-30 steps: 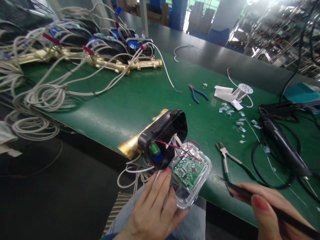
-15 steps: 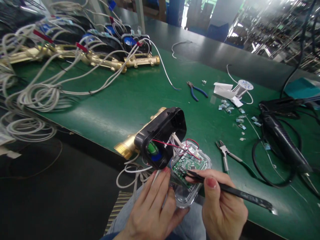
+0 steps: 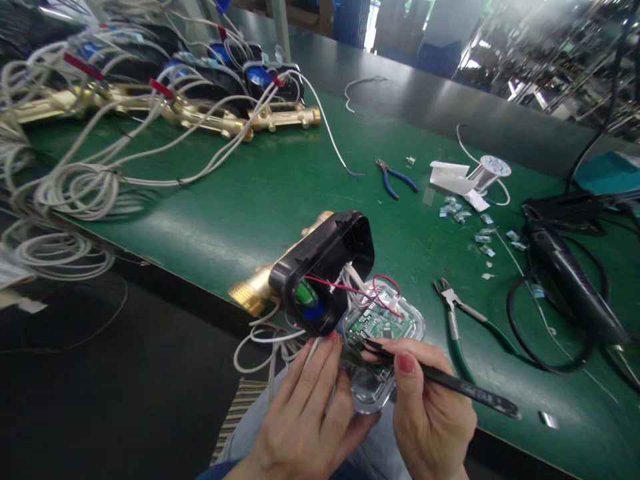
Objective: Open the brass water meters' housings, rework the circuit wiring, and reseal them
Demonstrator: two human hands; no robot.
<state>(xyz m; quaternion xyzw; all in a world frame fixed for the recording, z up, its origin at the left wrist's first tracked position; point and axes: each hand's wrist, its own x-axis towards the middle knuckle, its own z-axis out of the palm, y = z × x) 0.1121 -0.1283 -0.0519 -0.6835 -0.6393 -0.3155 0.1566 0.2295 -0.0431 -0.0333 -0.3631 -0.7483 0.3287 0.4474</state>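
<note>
My right hand is closed round black tweezers, their tips over the green circuit board. The board sits in a clear plastic cover at the table's front edge. My left hand grips the cover's near left side, thumb at its lower edge; its fingertips lie by the black housing and a white cable. Red and white wires run from the open housing to the board. Inside the housing shows a green and blue part. A brass pipe body lies behind it.
Right of the board lie green-handled cutters and a black soldering iron. Farther back are blue-handled cutters, a solder spool and several small clear pieces. Brass meters with coiled white cables fill the left.
My right hand and the tweezers have shifted slightly left, uncovering a small shiny piece on the table near the tweezers' rear end. My left hand stays in place.
</note>
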